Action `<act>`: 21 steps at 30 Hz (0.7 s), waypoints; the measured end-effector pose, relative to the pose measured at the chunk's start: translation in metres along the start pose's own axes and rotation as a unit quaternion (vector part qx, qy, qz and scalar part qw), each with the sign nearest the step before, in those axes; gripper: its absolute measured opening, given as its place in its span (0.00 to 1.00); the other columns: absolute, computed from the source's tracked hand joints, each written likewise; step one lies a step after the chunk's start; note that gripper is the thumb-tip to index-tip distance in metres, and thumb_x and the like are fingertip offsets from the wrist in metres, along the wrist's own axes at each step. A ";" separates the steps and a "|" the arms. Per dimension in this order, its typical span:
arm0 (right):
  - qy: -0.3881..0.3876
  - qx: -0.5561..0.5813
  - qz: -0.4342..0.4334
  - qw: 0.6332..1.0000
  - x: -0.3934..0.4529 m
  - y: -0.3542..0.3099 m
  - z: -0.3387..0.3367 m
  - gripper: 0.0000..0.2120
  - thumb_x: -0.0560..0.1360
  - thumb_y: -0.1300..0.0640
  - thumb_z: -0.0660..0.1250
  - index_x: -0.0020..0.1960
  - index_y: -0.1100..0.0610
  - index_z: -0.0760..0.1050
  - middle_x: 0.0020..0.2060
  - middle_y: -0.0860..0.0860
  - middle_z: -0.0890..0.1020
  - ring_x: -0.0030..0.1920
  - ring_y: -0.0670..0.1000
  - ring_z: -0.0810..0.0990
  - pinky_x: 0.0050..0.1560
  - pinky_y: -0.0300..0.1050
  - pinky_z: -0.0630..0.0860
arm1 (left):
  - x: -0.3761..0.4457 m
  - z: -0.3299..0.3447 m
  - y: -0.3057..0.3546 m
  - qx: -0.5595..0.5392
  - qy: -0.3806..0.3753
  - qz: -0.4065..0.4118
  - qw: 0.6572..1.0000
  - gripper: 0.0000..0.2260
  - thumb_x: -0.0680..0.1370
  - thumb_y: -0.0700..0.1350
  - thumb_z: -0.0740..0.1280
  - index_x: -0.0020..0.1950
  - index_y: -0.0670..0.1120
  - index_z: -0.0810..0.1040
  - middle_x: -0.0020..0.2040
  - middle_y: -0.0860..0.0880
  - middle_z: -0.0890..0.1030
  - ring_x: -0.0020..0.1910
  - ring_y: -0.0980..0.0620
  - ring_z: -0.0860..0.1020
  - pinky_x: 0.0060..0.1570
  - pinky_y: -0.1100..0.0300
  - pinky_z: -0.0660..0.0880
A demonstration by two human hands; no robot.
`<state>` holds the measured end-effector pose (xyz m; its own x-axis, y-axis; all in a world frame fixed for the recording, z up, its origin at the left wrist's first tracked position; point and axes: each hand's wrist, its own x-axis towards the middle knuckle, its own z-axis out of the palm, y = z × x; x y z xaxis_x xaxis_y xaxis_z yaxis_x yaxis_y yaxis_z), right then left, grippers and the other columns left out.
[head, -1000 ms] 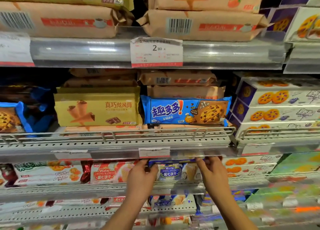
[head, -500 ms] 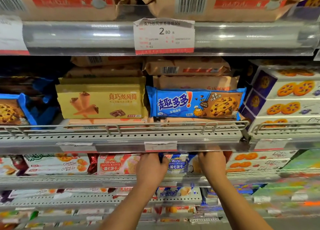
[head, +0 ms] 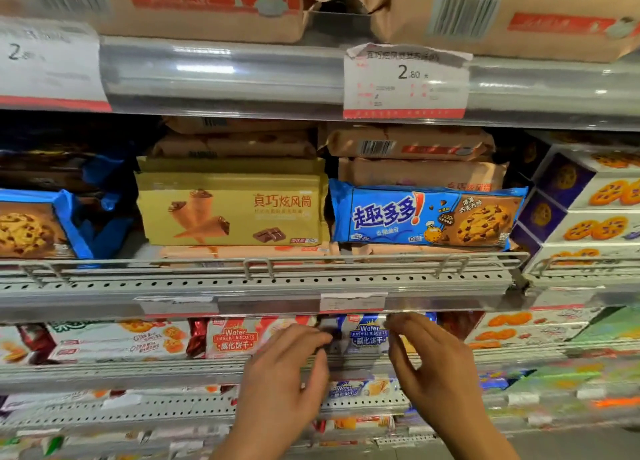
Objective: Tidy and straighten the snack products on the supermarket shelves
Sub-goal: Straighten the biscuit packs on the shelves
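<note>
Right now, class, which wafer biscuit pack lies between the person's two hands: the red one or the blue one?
The blue wafer pack, seen between the left hand and right hand. The red wafer pack lies left of both.

Both hands reach to the shelf just below the perforated shelf rail [head: 263, 283]. Between the left hand [head: 284, 373] and the right hand [head: 433, 369] stands a wafer biscuit pack [head: 367, 335]; a second wafer pack [head: 239, 338] lies just left of the left hand. Above the hands, one shelf up, a cone snack pack [head: 228, 210] sits left of a chocolate chip cookie pack [head: 426, 217]. Cookie boxes [head: 595, 217] are stacked up and to the right of the right hand. A price tag [head: 405, 82] hangs higher.
</note>
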<state>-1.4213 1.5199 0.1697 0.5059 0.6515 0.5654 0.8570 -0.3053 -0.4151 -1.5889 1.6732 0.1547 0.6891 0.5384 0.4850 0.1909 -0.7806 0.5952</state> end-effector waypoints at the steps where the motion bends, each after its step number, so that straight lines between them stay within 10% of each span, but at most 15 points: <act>1: 0.014 0.018 -0.009 1.000 0.006 -0.011 -0.007 0.11 0.78 0.52 0.64 0.52 0.53 0.84 0.49 0.44 0.85 0.47 0.44 0.84 0.47 0.36 0.77 | 0.000 -0.011 -0.002 0.006 0.035 0.035 0.999 0.12 0.78 0.50 0.64 0.55 0.52 0.85 0.54 0.60 0.82 0.53 0.60 0.79 0.54 0.60 0.76; 5: 0.103 0.058 -0.017 0.993 0.033 -0.053 -0.038 0.11 0.78 0.54 0.63 0.51 0.55 0.83 0.45 0.44 0.84 0.46 0.36 0.79 0.50 0.27 0.71 | 0.011 -0.054 -0.005 0.067 0.123 0.120 0.983 0.13 0.77 0.46 0.65 0.55 0.46 0.86 0.59 0.50 0.82 0.59 0.48 0.78 0.61 0.54 0.72; 13: 0.074 -0.134 -0.042 0.987 0.102 -0.088 -0.060 0.22 0.77 0.57 0.68 0.70 0.62 0.73 0.65 0.58 0.79 0.67 0.60 0.75 0.70 0.54 0.69 | 0.020 -0.092 -0.030 0.231 0.056 0.058 0.970 0.32 0.76 0.50 0.65 0.80 0.46 0.65 0.81 0.44 0.60 0.81 0.40 0.55 0.73 0.32 0.60; 21: 0.036 -0.279 0.058 0.958 0.117 -0.084 -0.038 0.23 0.77 0.53 0.67 0.69 0.62 0.72 0.64 0.62 0.78 0.66 0.66 0.73 0.67 0.68 0.68 | 0.029 -0.102 -0.030 0.262 0.035 0.037 0.964 0.34 0.72 0.56 0.67 0.77 0.49 0.68 0.74 0.47 0.70 0.73 0.40 0.67 0.67 0.39 0.67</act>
<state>-1.4301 1.5951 0.2981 0.5891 0.5469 0.5949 0.7030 -0.7099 -0.0436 -1.6464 1.7450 0.2163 0.6688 0.4804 0.5674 0.4828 -0.8610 0.1599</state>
